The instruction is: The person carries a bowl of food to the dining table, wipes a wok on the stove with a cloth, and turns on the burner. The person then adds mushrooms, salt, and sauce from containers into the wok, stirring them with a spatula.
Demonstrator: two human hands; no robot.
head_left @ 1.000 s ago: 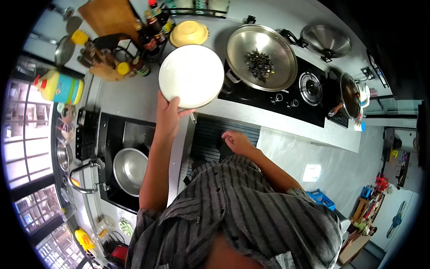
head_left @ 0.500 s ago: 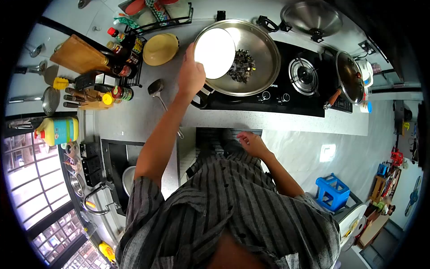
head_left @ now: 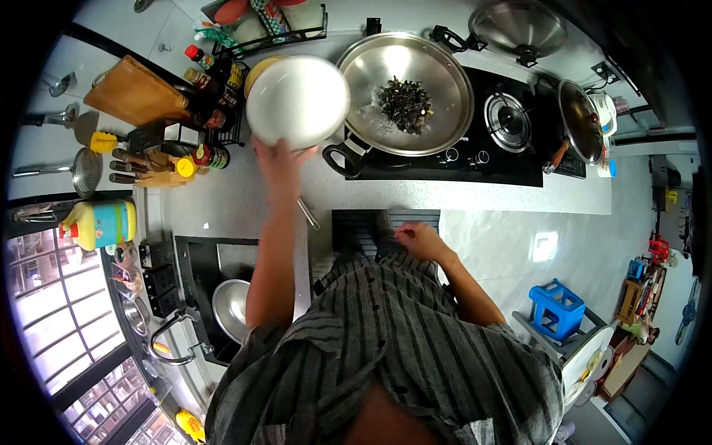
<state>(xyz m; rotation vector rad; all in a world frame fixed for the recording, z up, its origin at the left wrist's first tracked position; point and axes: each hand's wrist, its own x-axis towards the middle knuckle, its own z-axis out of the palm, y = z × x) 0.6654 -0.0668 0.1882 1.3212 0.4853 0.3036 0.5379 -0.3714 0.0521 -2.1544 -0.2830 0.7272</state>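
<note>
A white bowl point(head_left: 298, 102) is gripped at its near rim by my left hand point(head_left: 280, 165), just left of the pan and above the counter. A wide steel pan point(head_left: 449, 111) on the stove's left side contains a heap of dark chopped food point(head_left: 405, 106) with some pale bits. Behind the bowl, a yellowish bowl point(head_left: 256, 74) is mostly covered. Only the handle end of a ladle point(head_left: 309, 215) shows past my left forearm. My right hand point(head_left: 420, 241) is in front of my waist, fingers curled in, with nothing visible in them.
Sauce bottles point(head_left: 211, 67) and a knife block point(head_left: 152, 172) line the left side. A lidded wok point(head_left: 578, 122) sits right of the bare burner point(head_left: 507, 122). At lower left, the sink holds a metal basin point(head_left: 233, 308). A blue stool point(head_left: 556, 308) stands at right.
My left hand has carried the white bowl left, from over the pan to above the counter. The dark food stays in the pan. My right hand has barely moved.
</note>
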